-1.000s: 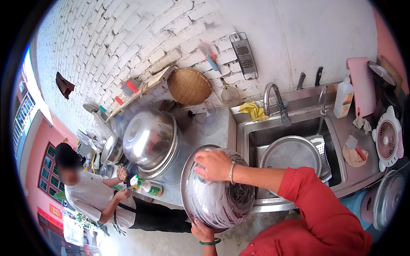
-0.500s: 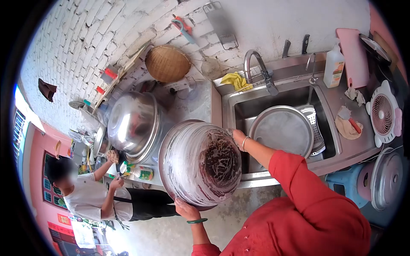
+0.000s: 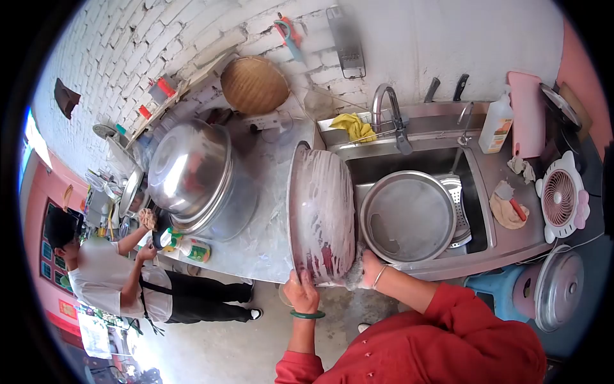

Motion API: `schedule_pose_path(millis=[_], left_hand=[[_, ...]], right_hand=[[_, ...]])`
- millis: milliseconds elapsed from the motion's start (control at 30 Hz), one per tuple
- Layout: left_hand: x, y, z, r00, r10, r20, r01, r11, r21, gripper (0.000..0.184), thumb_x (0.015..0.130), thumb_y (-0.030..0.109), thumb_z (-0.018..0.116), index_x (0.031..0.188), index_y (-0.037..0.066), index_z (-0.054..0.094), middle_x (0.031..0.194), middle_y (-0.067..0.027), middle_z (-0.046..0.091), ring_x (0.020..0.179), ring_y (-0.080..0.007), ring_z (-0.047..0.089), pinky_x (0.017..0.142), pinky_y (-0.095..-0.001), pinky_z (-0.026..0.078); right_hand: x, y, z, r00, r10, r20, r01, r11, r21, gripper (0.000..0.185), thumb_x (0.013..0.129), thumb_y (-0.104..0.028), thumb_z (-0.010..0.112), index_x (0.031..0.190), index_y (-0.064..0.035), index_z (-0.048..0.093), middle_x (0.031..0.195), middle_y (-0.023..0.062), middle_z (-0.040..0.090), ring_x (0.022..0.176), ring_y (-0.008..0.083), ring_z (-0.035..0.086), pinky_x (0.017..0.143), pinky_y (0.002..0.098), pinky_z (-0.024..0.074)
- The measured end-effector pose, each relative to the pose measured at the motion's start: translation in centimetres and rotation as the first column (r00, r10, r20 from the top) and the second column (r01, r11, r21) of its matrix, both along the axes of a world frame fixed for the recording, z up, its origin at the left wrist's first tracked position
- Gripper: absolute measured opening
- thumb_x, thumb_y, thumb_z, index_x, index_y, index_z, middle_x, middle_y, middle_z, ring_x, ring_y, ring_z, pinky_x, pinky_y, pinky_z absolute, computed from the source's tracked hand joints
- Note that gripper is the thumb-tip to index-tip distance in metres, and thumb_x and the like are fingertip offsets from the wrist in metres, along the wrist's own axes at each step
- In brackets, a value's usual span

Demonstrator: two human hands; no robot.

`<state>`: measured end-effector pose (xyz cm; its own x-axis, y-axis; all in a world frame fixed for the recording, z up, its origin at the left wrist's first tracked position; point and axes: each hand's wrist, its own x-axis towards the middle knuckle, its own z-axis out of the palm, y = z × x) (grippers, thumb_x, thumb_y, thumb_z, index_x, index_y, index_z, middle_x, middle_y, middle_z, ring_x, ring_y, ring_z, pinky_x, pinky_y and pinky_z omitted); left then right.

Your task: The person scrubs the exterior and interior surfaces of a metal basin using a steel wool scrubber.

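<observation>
A large metal basin (image 3: 323, 211), streaked with white suds, stands tipped on its side at the counter's front edge, left of the sink. My left hand (image 3: 302, 293), with a green bangle at the wrist, grips the basin's rim at the bottom. My right hand (image 3: 371, 269) is closed on a pale, foamy scrubber (image 3: 354, 274), which presses against the basin's lower outer side. Inside the sink (image 3: 470, 168) sits a round steel basin (image 3: 409, 214) holding cloudy water. A perforated steel piece (image 3: 455, 211) lies beside it, partly hidden.
A steel faucet (image 3: 401, 131) rises behind the sink. A big steel pot with a domed lid (image 3: 192, 173) occupies the left counter. Another person (image 3: 118, 281) stands at left, hands near a green-labelled bottle (image 3: 192, 248). At right are a fan (image 3: 560, 195) and a white bottle (image 3: 496, 125).
The basin has turned from showing its soapy underside to standing more edge-on. My right hand has moved down from its right side to its lower edge. The left hand still holds the rim.
</observation>
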<state>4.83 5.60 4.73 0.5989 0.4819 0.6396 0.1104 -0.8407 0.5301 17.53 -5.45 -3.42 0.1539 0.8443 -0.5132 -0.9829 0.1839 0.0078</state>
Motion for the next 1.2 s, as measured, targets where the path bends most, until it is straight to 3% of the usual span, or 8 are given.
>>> schedule_pose_path(millis=[200, 567, 767, 833, 1033, 1067, 1133, 1200], left_hand=[[1.9, -3.1, 2.3, 0.892, -0.395, -0.222, 0.442, 0.864, 0.242, 0.020, 0.063, 0.006, 0.059, 0.082, 0.010, 0.056, 0.062, -0.0072, 0.054, 0.053, -0.0267, 0.054, 0.048, -0.0353, 0.042], [0.3, -7.7, -0.2, 0.685, -0.670, -0.284, 0.713, 0.698, 0.072, 0.017, 0.068, 0.010, 0.057, 0.085, 0.013, 0.058, 0.064, -0.0001, 0.051, 0.054, -0.0180, 0.053, 0.049, -0.0302, 0.042], [-0.3, -8.1, -1.6, 0.641, -0.669, -0.375, 0.739, 0.670, 0.070, 0.020, 0.068, 0.012, 0.059, 0.088, 0.013, 0.057, 0.068, -0.0006, 0.050, 0.058, -0.0176, 0.054, 0.053, -0.0288, 0.043], [-0.4, -8.0, -2.1, 0.581, -0.701, -0.413, 0.769, 0.639, -0.004, 0.025, 0.063, 0.012, 0.064, 0.087, 0.012, 0.057, 0.069, -0.0007, 0.051, 0.062, -0.0187, 0.055, 0.056, -0.0303, 0.045], [-1.4, -6.7, -1.5, 0.505, -0.807, -0.306, 0.735, 0.588, -0.337, 0.034, 0.068, 0.018, 0.072, 0.098, 0.009, 0.059, 0.093, -0.0061, 0.062, 0.089, -0.0264, 0.061, 0.078, -0.0365, 0.049], [-1.7, -6.2, -1.5, 0.505, -0.806, -0.309, 0.730, 0.590, -0.344, 0.034, 0.068, 0.018, 0.072, 0.098, 0.009, 0.059, 0.093, -0.0061, 0.062, 0.089, -0.0264, 0.061, 0.078, -0.0365, 0.049], [-2.3, -5.0, -1.7, 0.901, -0.311, -0.303, 0.319, 0.947, -0.023, 0.047, 0.072, 0.018, 0.072, 0.114, 0.006, 0.053, 0.116, -0.0147, 0.056, 0.105, -0.0313, 0.055, 0.087, -0.0387, 0.045], [-2.3, -4.3, -2.9, 0.964, -0.080, -0.254, 0.062, 0.995, -0.075, 0.053, 0.071, 0.015, 0.072, 0.117, 0.004, 0.050, 0.116, -0.0164, 0.053, 0.102, -0.0317, 0.055, 0.085, -0.0379, 0.045]], right_hand=[[3.9, -7.6, 2.4, 0.944, -0.242, 0.225, 0.295, 0.925, -0.241, 0.050, 0.092, -0.041, 0.032, 0.122, -0.0064, 0.053, 0.121, 0.0151, 0.058, 0.109, 0.0340, 0.055, 0.095, 0.0500, 0.0431], [11.8, -17.4, 3.5, 0.749, -0.421, 0.511, 0.575, 0.796, -0.188, 0.056, 0.089, -0.052, 0.044, 0.116, -0.0053, 0.058, 0.116, 0.0132, 0.060, 0.108, 0.0283, 0.056, 0.093, 0.0404, 0.0453], [13.9, -19.0, 4.9, 0.620, -0.001, 0.785, 0.436, 0.832, -0.344, 0.046, 0.083, -0.035, 0.063, 0.111, 0.0012, 0.059, 0.097, 0.0085, 0.066, 0.086, 0.0214, 0.063, 0.076, 0.0301, 0.0495], [14.5, -19.2, 3.8, 0.367, 0.463, 0.807, 0.450, 0.671, -0.589, 0.033, 0.076, -0.016, 0.067, 0.103, 0.0025, 0.062, 0.083, 0.0052, 0.065, 0.072, 0.0160, 0.061, 0.068, 0.0268, 0.0474], [12.3, -19.7, 2.7, 0.305, 0.546, 0.780, 0.405, 0.667, -0.626, 0.022, 0.068, -0.003, 0.065, 0.090, 0.0022, 0.067, 0.076, 0.0055, 0.063, 0.068, 0.0134, 0.057, 0.063, 0.0265, 0.0451], [12.3, -20.1, 1.9, 0.305, 0.516, 0.800, 0.405, 0.690, -0.599, 0.022, 0.069, -0.003, 0.065, 0.090, 0.0024, 0.066, 0.076, 0.0052, 0.062, 0.068, 0.0131, 0.057, 0.063, 0.0263, 0.0452], [12.1, -20.3, 1.5, 0.313, 0.510, 0.801, 0.405, 0.691, -0.599, 0.023, 0.068, -0.003, 0.065, 0.091, 0.0025, 0.066, 0.077, 0.0056, 0.063, 0.070, 0.0134, 0.057, 0.065, 0.0262, 0.0446], [11.9, -20.4, 1.2, 0.322, 0.503, 0.802, 0.405, 0.692, -0.597, 0.025, 0.067, -0.003, 0.065, 0.091, 0.0027, 0.067, 0.079, 0.0060, 0.063, 0.072, 0.0136, 0.057, 0.067, 0.0260, 0.0440]])
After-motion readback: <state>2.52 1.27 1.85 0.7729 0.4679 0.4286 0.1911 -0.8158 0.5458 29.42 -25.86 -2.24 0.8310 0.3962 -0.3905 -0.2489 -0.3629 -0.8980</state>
